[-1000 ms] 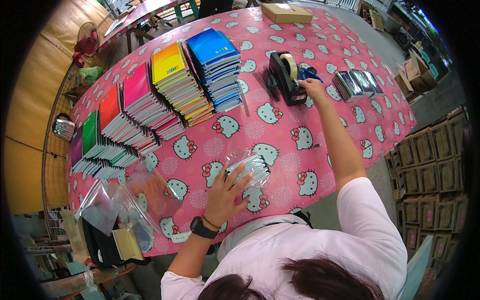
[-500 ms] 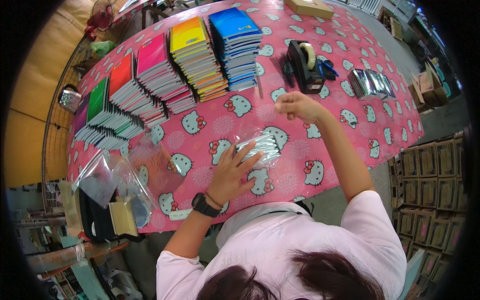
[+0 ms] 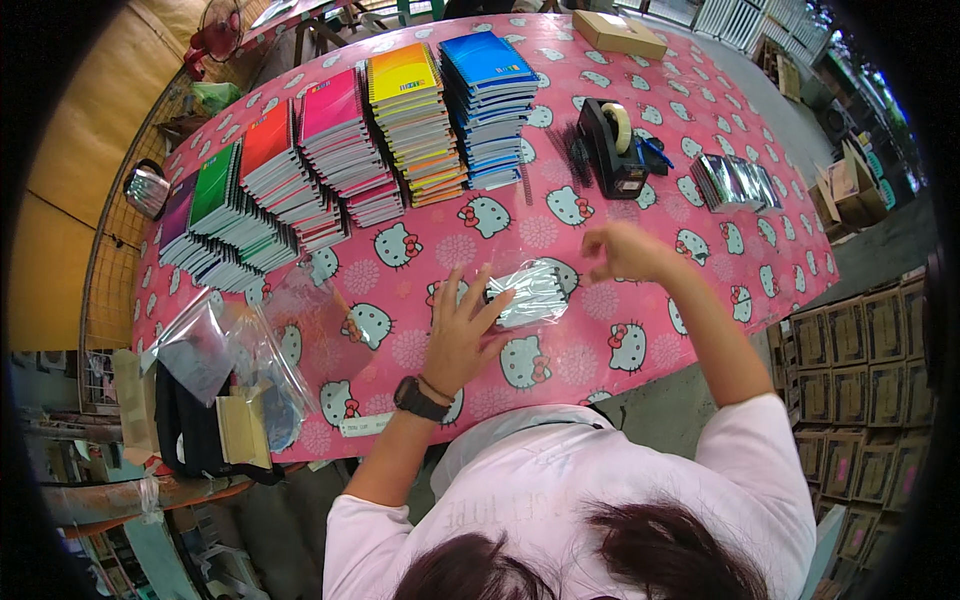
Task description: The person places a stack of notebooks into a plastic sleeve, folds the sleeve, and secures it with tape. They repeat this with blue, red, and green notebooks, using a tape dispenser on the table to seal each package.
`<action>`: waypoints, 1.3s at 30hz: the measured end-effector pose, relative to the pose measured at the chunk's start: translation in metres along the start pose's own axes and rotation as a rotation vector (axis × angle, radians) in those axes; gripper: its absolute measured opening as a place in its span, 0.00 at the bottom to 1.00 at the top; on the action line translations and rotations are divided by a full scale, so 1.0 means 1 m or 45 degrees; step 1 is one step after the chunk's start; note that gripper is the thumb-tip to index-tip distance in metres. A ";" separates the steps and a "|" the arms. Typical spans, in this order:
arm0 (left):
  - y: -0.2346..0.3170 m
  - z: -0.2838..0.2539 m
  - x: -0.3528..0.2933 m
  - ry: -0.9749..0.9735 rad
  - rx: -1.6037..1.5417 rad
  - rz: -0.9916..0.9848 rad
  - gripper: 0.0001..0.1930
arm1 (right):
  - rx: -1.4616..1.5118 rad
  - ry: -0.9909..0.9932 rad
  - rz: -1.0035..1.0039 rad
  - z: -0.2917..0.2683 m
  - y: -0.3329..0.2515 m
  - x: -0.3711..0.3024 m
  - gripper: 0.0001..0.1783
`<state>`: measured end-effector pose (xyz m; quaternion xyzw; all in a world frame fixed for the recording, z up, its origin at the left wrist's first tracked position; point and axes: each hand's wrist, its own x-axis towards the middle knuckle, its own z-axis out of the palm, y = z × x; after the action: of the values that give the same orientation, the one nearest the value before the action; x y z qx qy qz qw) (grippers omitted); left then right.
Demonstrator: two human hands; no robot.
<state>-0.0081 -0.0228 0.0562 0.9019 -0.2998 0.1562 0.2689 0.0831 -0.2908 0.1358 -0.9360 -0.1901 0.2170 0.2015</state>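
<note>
A small bundle in clear plastic wrap [image 3: 530,295], silvery with glare, lies on the table in front of me. My left hand [image 3: 458,335] rests at its left side, fingers spread, the fingertips touching the wrap's edge. To the right of the bundle, my right hand [image 3: 628,254] hovers above the table, slightly blurred. Its fingers are bent and apart, and I see nothing in them. Farther back stands a black tape dispenser [image 3: 612,150] with a roll of tape [image 3: 618,127]. Glare hides what the wrap contains.
Stacks of spiral notebooks, including a blue stack [image 3: 488,62] and a yellow stack [image 3: 402,75], line the back left. Clear plastic sleeves [image 3: 270,350] lie at left. Several wrapped bundles [image 3: 735,183] sit at right, and a cardboard box [image 3: 620,35] at the far edge.
My right hand has moved right and slightly toward me, its pinched fingers now apart. My left hand stays at the bundle. The whole view has shifted a little.
</note>
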 end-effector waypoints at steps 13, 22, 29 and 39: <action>-0.025 0.010 0.029 -0.163 -0.967 -0.329 0.55 | 1.172 0.506 -0.180 0.100 -0.031 -0.004 0.19; -0.038 -0.002 0.036 -0.200 -0.730 -0.009 0.35 | 0.798 0.702 -0.619 0.097 -0.041 -0.029 0.19; -0.031 0.015 0.015 0.068 -0.732 -0.071 0.22 | 0.240 1.021 -0.551 0.120 -0.060 -0.033 0.26; -0.021 0.014 0.027 0.152 -0.824 -0.297 0.08 | 0.601 1.083 -0.212 0.122 -0.072 -0.010 0.19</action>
<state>0.0270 -0.0287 0.0489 0.7875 -0.2123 0.0739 0.5739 -0.0034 -0.1978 0.0714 -0.8521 -0.1107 -0.1640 0.4845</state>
